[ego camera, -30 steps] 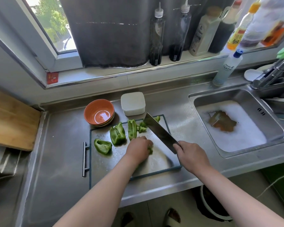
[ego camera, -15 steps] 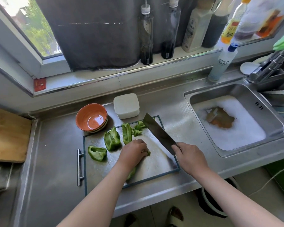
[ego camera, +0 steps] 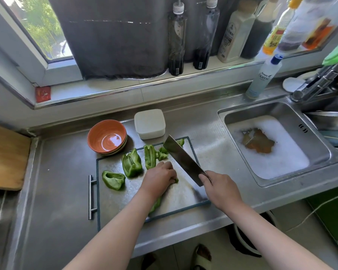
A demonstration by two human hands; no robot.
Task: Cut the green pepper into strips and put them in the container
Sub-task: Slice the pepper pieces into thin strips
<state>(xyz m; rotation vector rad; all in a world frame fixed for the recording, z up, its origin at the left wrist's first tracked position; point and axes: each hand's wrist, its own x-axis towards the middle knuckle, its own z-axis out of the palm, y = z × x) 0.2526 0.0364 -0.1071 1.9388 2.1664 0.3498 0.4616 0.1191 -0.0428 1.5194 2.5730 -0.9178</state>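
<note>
The left hand [ego camera: 160, 177] presses down on a long piece of green pepper [ego camera: 156, 205], fingers curled over it, so that one end peeks out at the fingertips and the other runs back under the wrist toward the person. A second ago only a small bit of green showed at the fingertips; the piece now lies drawn out lengthwise along the cutting board [ego camera: 183, 195] beneath the forearm. The right hand [ego camera: 220, 189] is closed around the handle of the knife [ego camera: 183, 159], whose blade stands just to the right of the left knuckles and slants away from the person, much as it did a moment back, and I cannot tell whether its edge meets the board. My reading is that the piece has been set up for slicing and the strips proper are only starting. To the left of the holding hand lie three bigger pepper pieces [ego camera: 132, 162], uncut, and a few small bits [ego camera: 162, 153] sit beyond the fingertips. Past the knife tip on the counter [ego camera: 57, 182] waits the white container [ego camera: 149, 123], which looks closed, with an orange bowl [ego camera: 106, 136] to its left showing no pepper inside, so most of the cutting, and all of the transferring, seems still ahead.
</note>
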